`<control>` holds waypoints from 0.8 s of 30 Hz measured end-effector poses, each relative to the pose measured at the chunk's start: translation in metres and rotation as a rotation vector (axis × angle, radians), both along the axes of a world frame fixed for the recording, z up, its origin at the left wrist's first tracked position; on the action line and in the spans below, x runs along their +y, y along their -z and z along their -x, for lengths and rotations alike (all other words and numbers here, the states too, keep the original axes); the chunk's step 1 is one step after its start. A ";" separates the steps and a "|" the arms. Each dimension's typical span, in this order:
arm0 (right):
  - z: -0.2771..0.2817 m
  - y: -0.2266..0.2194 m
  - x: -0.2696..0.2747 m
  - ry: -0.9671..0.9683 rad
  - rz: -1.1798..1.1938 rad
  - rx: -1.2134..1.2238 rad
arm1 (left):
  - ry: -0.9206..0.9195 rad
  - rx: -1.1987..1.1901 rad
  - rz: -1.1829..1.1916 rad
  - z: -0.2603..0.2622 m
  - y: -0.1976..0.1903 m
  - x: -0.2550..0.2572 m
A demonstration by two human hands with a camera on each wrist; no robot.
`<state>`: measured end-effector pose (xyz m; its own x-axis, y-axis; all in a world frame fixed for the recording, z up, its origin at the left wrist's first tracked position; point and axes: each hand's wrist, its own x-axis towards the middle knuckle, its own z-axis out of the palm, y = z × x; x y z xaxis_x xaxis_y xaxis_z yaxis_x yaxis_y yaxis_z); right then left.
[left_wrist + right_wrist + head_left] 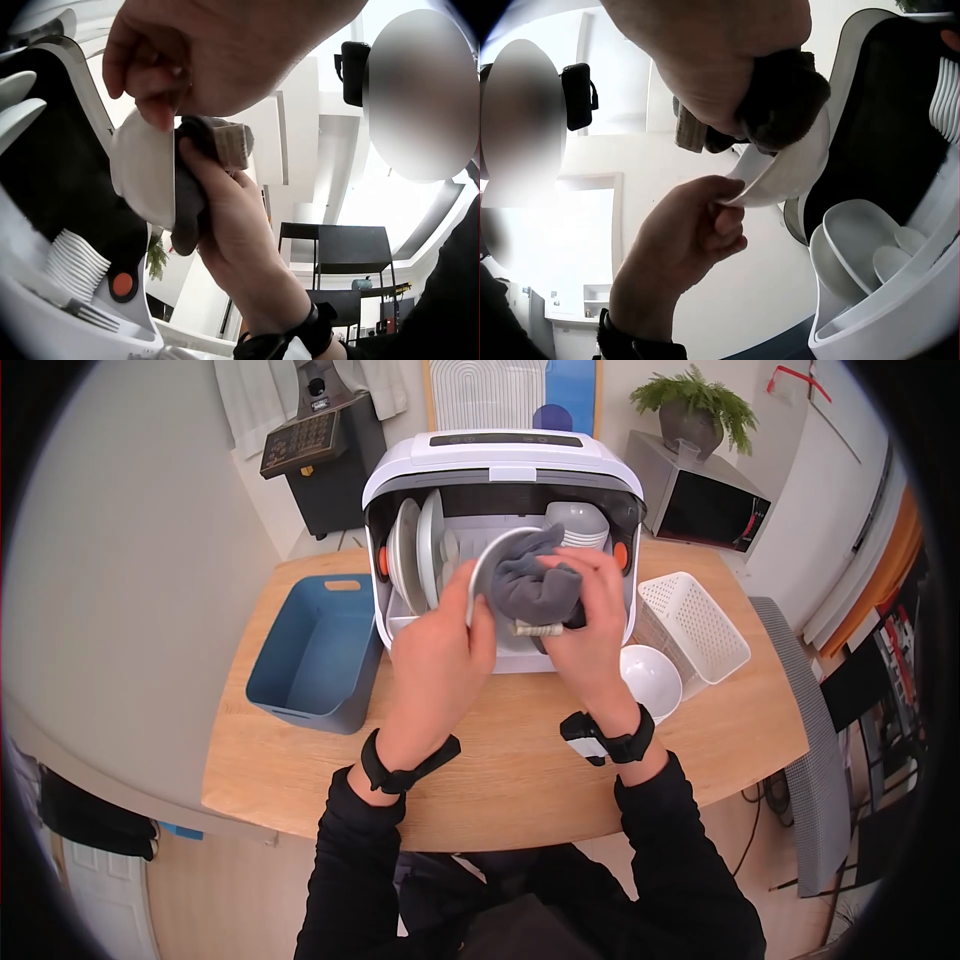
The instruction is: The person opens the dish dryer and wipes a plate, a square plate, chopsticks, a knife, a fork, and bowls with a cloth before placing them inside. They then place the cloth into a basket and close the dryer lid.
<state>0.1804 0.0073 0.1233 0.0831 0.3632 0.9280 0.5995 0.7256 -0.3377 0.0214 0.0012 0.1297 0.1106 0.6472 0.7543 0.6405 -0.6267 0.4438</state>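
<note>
Between thumb and fingers, my left hand (440, 655) pinches the rim of a white bowl (142, 172), which is tilted on its side in front of the open dish cabinet. A bunched grey cloth (535, 585) is in my right hand (590, 635), held against the inside of the bowl. A pale tag shows on the cloth's lower edge. Behind the hands, the white dish cabinet (510, 458) holds upright plates (430, 550) on the left and a stack of white bowls (578, 520) on the right. The cloth hides most of the bowl's inside.
A blue bin (310, 705) stands left of the cabinet on the wooden table (500, 760). At right are a white perforated basket (700, 625) and another white bowl (650, 678). A microwave (705, 495) bearing a potted plant (693, 420) is at the back right.
</note>
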 end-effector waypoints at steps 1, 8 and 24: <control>0.002 0.004 0.001 -0.060 0.060 0.042 | 0.009 0.022 -0.050 -0.002 0.000 -0.003; -0.010 -0.012 -0.009 -0.334 0.524 -0.032 | 0.014 0.111 -0.038 0.003 -0.002 -0.003; -0.010 0.001 -0.003 -0.117 0.589 -0.299 | -0.111 0.217 0.047 0.003 0.004 0.003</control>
